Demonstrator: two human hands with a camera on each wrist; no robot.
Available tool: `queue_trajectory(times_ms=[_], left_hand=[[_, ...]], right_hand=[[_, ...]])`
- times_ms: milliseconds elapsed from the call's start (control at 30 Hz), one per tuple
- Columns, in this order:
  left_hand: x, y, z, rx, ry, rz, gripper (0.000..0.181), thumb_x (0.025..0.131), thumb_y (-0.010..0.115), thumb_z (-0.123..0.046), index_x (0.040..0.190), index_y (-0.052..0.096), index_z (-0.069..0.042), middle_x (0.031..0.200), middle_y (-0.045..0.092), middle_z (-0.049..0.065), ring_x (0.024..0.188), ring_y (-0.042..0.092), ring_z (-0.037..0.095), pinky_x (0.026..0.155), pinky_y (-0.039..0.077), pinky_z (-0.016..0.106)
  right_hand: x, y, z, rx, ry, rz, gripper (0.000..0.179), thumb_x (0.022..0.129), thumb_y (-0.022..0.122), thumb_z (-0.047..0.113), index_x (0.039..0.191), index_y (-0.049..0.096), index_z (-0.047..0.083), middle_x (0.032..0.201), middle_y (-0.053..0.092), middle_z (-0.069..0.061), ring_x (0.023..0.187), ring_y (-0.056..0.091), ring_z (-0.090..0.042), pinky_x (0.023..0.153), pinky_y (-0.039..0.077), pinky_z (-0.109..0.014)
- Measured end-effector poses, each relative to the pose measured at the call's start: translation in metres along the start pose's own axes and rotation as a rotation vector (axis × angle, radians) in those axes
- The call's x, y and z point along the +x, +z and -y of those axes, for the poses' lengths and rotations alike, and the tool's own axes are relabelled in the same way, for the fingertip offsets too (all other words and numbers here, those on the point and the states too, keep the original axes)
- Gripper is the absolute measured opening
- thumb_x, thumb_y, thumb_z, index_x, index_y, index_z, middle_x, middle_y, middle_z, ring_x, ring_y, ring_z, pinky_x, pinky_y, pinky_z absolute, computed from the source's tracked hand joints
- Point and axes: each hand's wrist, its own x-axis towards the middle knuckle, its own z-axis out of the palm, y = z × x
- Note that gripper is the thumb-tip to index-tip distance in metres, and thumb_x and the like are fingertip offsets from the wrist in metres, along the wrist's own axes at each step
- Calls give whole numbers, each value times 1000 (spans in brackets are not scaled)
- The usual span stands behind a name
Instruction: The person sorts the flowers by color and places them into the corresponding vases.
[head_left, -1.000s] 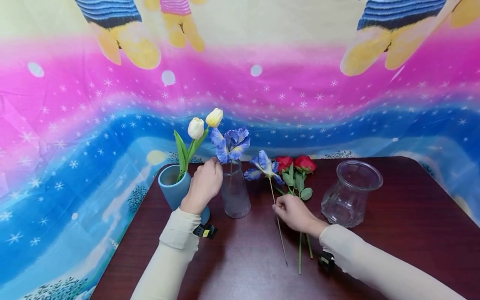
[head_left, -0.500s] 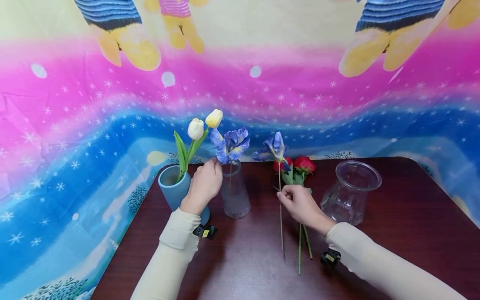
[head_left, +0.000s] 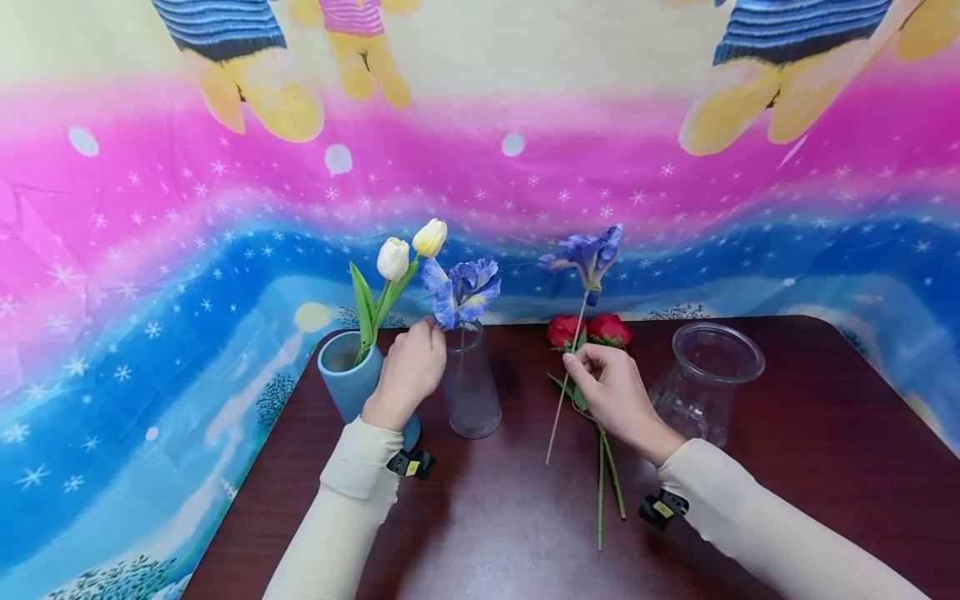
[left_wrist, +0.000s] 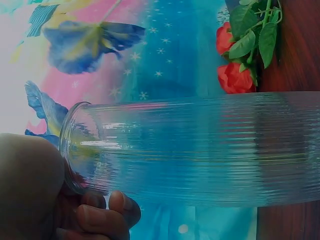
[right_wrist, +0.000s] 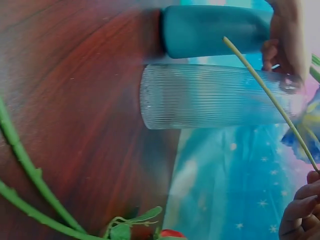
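Note:
My right hand (head_left: 617, 392) pinches the thin stem of a blue-purple iris (head_left: 588, 254), raised with its bloom up and the stem slanting down to the left. The stem's lower end (right_wrist: 240, 57) hangs free in the right wrist view. My left hand (head_left: 414, 367) grips the rim of a tall ribbed glass vase (head_left: 472, 400), thumb side at the lip and fingers (left_wrist: 102, 220) curled beside the neck. Inside that vase stands another blue iris (head_left: 463, 292). Beneath my right hand, red roses (head_left: 609, 329) lie on the table, partly hidden by it.
A blue vase (head_left: 351, 383) with white and yellow tulips (head_left: 393, 260) stands left of the ribbed one. On the right is a wide-mouthed clear glass vase (head_left: 693, 400). The dark wooden table (head_left: 495, 533) meets a printed cloth backdrop (head_left: 480, 192) behind.
My right hand has lifted the iris up and slightly rightward, and its stem now tilts the other way. The left hand has stayed at the glass vase's rim.

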Motion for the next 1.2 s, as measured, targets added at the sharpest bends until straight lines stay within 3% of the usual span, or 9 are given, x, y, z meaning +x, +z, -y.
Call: queue_trajectory(times_ms=[267,500,800,1000,1200], left_hand=[[-1,1,0,-1,-9,3,47,110,27,-31,133,57,-3,79,57,12,78,65,32,71,50,45],[-1,1,0,-2,-6,-4,46,109,28,-30,131,58,-3,81,59,13,80,66,33,72,51,46],[-1,0,1,-6,-9,6,46,110,29,-30,134,57,-2,78,56,12,72,62,29,67,49,42],[0,0,0,-4,-2,0,45,110,28,-30,131,58,-3,79,56,12,73,63,30,67,49,43],[1,1,1,4,3,-8,44,110,29,-30,129,59,-3,78,56,12,73,63,30,67,49,43]], right_hand=[[8,-2,8,97,-53,-152,28,100,63,13,72,63,8,60,47,2,56,42,-6,55,36,-21],[12,-4,24,228,-58,-259,27,98,62,3,71,62,0,57,42,5,50,35,1,48,30,-20],[17,-13,58,344,-92,-318,24,97,59,-3,74,61,-10,57,48,12,46,36,3,46,30,-18],[24,-11,63,394,-94,-352,21,98,59,-4,83,64,-18,60,52,19,48,36,5,48,28,-14],[32,-7,62,394,-96,-389,22,99,59,-1,85,65,-17,62,54,22,49,37,4,50,28,-15]])
